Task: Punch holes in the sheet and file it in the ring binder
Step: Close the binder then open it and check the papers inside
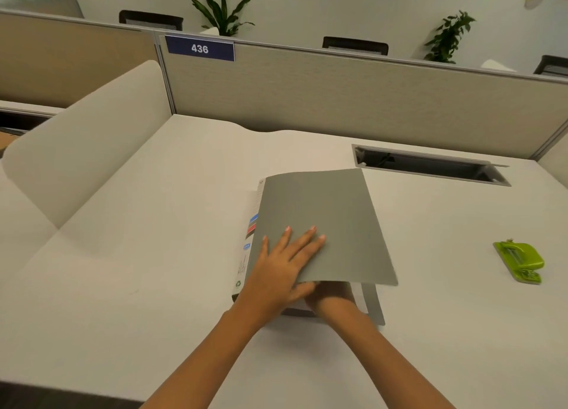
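1. The grey ring binder [322, 224] was seen lying near the middle of the white desk [153, 255], its front cover [338, 212] partly raised and hinged along the left, spine side, where a printed label strip showed.
2. The left hand [276, 267] was laid flat on top of the cover, fingers [307, 239] spread fairly wide, with the thumb apparently curled under the near edge.
3. The right hand [330, 295] was tucked beneath the cover, only its back and wrist being shown; whether its fingers were spread or closed on anything could not be told.
4. The sheet itself could not be made out with certainty; a pale edge was glimpsed under the cover at the near right corner.
5. The green hole punch [519, 261] was left well apart, at the right of the desk.
6. The step was judged to be handling of the cover, though opening or closing could not be decided.
7. To do it well, the cover would best be guided slowly about the spine, the binder being held steady, so that any page inside was not creased or caught on the rings.
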{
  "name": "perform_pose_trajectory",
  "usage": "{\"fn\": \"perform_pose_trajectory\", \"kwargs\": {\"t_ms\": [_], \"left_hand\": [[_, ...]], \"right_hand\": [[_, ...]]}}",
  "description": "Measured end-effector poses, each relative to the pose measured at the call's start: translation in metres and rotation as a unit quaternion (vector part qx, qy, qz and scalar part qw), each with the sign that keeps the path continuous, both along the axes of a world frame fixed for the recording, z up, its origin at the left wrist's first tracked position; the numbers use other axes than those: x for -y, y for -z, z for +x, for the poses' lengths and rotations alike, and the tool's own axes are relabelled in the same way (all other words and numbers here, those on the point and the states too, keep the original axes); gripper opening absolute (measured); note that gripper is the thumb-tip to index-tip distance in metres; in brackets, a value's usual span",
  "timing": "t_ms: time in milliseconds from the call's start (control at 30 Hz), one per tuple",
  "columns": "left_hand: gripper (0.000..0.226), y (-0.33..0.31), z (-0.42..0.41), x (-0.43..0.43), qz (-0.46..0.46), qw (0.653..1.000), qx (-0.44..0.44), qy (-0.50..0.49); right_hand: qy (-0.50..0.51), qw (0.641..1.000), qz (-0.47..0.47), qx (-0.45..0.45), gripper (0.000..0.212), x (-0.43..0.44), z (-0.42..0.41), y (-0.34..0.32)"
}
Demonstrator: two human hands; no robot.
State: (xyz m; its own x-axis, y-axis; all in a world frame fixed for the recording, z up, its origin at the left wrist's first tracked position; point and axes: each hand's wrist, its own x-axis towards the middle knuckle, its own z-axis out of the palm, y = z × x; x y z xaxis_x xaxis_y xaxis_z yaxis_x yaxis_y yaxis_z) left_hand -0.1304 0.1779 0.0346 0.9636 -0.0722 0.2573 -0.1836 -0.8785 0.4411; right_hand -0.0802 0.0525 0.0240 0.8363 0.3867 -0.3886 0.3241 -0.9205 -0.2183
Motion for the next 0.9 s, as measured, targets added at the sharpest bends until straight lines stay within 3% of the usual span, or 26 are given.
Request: {"fn": "perform_pose_trajectory", "kwargs": {"t_ms": [67,200,467,533,667,833,900], "left_hand": [[0.067,-0.002,-0.002,-0.006,-0.084,0.996,0.018,-0.010],[0.058,-0.007,-0.012,-0.020,-0.242,0.963,0.104,-0.053],[0.060,-0.003,-0.037,-0.033,-0.325,0.912,0.210,-0.133],[0.066,-0.002,-0.042,-0.034,-0.360,0.879,0.225,-0.217],[0.046,0.005,-0.046,-0.048,-0.422,0.804,0.216,-0.359],[0.036,0.006,-0.051,-0.067,-0.487,0.721,0.181,-0.459],[0.042,0.007,-0.055,-0.072,-0.507,0.701,0.162,-0.475]], "right_hand": [[-0.006,0.997,0.033,0.074,0.050,-0.007,0.005,-0.001],[-0.028,0.993,0.053,0.098,0.056,-0.004,0.007,0.001],[0.038,0.981,0.094,0.163,0.038,-0.002,-0.009,0.015],[0.051,0.977,0.116,0.169,0.041,-0.001,-0.015,0.018],[0.059,0.970,0.141,0.187,0.044,0.000,-0.021,0.024],[0.063,0.969,0.134,0.198,0.044,-0.002,-0.019,0.027],[0.063,0.971,0.130,0.191,0.044,-0.002,-0.019,0.028]]}}
